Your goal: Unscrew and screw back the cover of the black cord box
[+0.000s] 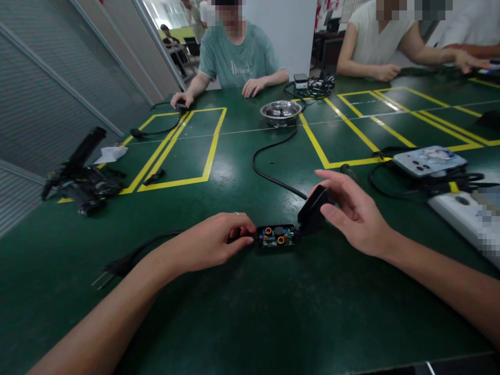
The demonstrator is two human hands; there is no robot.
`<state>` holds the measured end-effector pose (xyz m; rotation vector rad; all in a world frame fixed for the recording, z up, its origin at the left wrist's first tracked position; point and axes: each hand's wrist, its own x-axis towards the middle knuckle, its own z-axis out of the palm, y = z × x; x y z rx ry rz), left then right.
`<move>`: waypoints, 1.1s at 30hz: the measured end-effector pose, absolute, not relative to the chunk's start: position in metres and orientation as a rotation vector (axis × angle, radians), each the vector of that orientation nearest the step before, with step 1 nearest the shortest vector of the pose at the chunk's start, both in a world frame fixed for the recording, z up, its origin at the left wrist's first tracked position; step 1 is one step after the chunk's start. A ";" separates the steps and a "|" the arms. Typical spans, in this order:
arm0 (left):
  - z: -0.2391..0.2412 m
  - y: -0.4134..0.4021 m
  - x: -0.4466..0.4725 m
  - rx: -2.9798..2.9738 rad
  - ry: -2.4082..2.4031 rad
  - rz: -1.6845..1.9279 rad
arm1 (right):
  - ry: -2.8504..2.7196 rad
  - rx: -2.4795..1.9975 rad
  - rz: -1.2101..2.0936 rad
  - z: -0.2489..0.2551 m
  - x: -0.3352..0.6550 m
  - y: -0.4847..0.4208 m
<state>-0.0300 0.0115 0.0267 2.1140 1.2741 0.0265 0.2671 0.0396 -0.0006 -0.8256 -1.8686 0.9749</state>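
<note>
An opened black adapter case (pixel 276 249) lies in front of me, its circuit board with copper-coloured coils showing. My left hand (pixel 219 237) is closed at the case's left end, thumb and fingers pinching the black power cord there. That cord runs left under my forearm to a two-pin plug (pixel 111 271). At the right end, a black cover (pixel 312 205) stands tilted up. My right hand (pixel 351 213) holds it loosely, some fingertips behind it and the thumb at its edge. A black cable (pixel 269 179) leads away behind the cover.
A metal bowl (pixel 280 112) holds small dark parts. To the left lie black tools (pixel 88 179) and a short black piece (pixel 154 177). At right are a decorated device (pixel 429 160) and a white box (pixel 455 213). Co-workers sit opposite, one person's hand (pixel 183 100) on a cabled part.
</note>
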 end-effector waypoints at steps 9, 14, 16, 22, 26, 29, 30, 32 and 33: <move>0.029 0.012 -0.026 2.174 1.242 0.050 | -1.961 -0.788 0.967 0.000 0.267 0.037; 0.024 0.012 -0.025 2.209 1.242 0.074 | -1.955 -0.800 0.966 0.000 0.265 0.036; 0.021 0.012 -0.025 2.220 1.249 0.096 | -1.950 -0.795 0.956 0.000 0.264 0.036; 0.015 0.012 -0.020 2.264 1.314 0.162 | -1.958 -0.785 0.918 0.000 0.265 0.036; 0.013 0.013 -0.018 2.278 1.329 0.182 | -1.955 -0.779 0.901 0.000 0.265 0.038; 0.013 0.013 -0.018 2.270 1.327 0.196 | -1.963 -0.775 0.878 0.000 0.264 0.038; 0.013 0.014 -0.018 2.265 1.327 0.198 | -1.967 -0.774 0.865 0.000 0.264 0.038; 0.013 0.014 -0.018 2.260 1.328 0.200 | -1.974 -0.783 0.832 0.000 0.263 0.037; 0.013 0.014 -0.018 2.259 1.328 0.199 | -1.983 -0.794 0.815 0.000 0.263 0.037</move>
